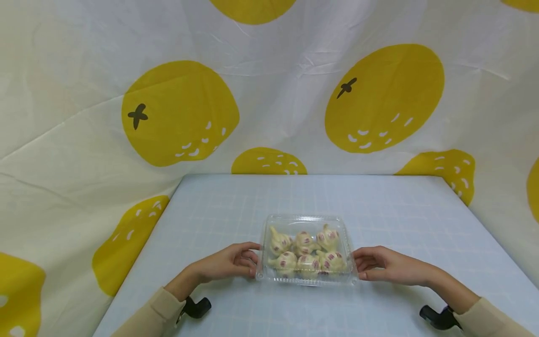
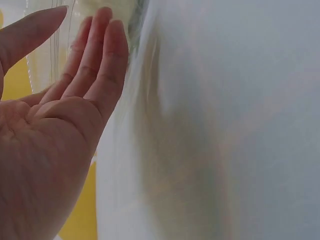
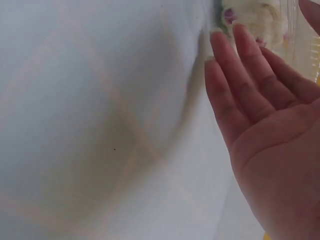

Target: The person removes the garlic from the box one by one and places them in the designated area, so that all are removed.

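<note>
A clear plastic clamshell box [image 1: 301,219] lies on the table with its lid down. Inside it sit several garlic bulbs [image 1: 306,243], cream with purple streaks, in two rows. My left hand [image 1: 231,262] is at the box's left side, its fingertips right at the edge. On the opposite side, my right hand [image 1: 389,265] has its fingertips at the right edge. Both wrist views show the palms facing inward with fingers extended towards the box: the left hand [image 2: 55,130] and the right hand [image 3: 275,135] curl round nothing.
The table [image 1: 227,201] is covered with a pale blue checked cloth. A white curtain [image 1: 286,93] printed with yellow fruit hangs behind it and along both sides. Black wrist mounts [image 1: 197,308] sit at the beige sleeves [image 1: 147,313].
</note>
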A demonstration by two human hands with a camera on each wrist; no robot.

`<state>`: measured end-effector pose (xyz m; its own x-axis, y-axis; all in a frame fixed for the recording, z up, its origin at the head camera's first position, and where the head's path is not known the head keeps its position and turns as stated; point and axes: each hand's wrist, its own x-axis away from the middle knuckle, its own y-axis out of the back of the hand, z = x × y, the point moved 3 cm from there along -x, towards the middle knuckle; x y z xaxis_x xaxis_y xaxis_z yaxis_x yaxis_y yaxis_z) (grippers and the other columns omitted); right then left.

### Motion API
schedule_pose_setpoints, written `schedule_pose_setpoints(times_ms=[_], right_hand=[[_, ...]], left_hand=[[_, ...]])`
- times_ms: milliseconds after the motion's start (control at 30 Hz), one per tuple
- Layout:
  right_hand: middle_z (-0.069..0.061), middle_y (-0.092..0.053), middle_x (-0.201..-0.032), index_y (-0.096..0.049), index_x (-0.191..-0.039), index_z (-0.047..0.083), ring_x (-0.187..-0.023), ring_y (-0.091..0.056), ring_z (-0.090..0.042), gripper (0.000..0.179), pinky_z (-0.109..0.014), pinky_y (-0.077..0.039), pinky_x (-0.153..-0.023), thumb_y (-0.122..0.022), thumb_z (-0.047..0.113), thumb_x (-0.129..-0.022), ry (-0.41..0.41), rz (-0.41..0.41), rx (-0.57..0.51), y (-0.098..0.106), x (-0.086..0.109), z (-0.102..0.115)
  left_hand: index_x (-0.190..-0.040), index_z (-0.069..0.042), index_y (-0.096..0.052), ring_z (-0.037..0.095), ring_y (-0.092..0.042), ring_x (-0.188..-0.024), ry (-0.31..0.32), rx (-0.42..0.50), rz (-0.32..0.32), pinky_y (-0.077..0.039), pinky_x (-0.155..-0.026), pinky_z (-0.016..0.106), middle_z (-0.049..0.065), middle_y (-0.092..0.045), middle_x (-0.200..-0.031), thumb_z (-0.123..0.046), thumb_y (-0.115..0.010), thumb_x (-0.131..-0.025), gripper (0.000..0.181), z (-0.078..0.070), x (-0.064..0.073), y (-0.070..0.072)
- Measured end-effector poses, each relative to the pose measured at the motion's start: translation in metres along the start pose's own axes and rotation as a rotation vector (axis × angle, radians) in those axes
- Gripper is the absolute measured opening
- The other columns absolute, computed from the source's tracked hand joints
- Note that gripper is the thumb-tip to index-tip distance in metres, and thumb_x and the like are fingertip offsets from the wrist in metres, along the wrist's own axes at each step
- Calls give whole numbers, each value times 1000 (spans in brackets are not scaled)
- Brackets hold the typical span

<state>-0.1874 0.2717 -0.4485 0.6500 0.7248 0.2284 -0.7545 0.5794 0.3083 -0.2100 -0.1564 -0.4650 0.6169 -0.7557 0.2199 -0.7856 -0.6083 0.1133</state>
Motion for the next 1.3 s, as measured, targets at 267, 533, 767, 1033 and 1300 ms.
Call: schedule_pose_setpoints(times_ms=[267,533,767,1033,1300], right_hand=[[-22,-64,-118,-48,-137,-10,-106,-64,-25,43,-31,-59,-89,-62,5,-100,-28,97,-187,-6,4,-4],[-24,-67,-115,-51,-131,-13,-101,-66,-19,36,-28,-58,-87,-61,3,-101,-17,164,-260,-14,3,-7],[-31,-64,-121,-51,-133,-13,-107,-67,-21,35,-31,-58,-92,-59,3,-102,-18,186,-274,-14,3,-10],[-31,-65,-119,-52,-131,-14,-108,-67,-24,31,-34,-57,-94,-53,4,-106,26,189,-274,-15,4,-8],[-33,-63,-123,-52,-131,-14,-110,-67,-22,31,-34,-56,-96,-53,4,-106,6,200,-295,-16,5,-5]], left_hand=[[-158,-3,-29,24,-69,-111,-9,143,45,-57,-96,33,14,-64,-124,-9,-71,-97,75,6,5,-4],[-158,-2,-22,27,-70,-111,-21,209,60,-57,-97,37,14,-63,-122,-5,-70,-97,78,4,7,-10],[-158,-5,-21,30,-70,-111,-13,253,53,-57,-98,41,12,-63,-117,-5,-69,-97,78,5,7,-14],[-144,3,-33,31,-71,-110,-51,282,72,-56,-99,46,13,-67,-114,-1,-67,-97,58,7,6,-17],[-128,5,-49,30,-71,-109,-84,318,97,-57,-98,46,18,-71,-113,-1,-65,-99,33,11,6,-21]])
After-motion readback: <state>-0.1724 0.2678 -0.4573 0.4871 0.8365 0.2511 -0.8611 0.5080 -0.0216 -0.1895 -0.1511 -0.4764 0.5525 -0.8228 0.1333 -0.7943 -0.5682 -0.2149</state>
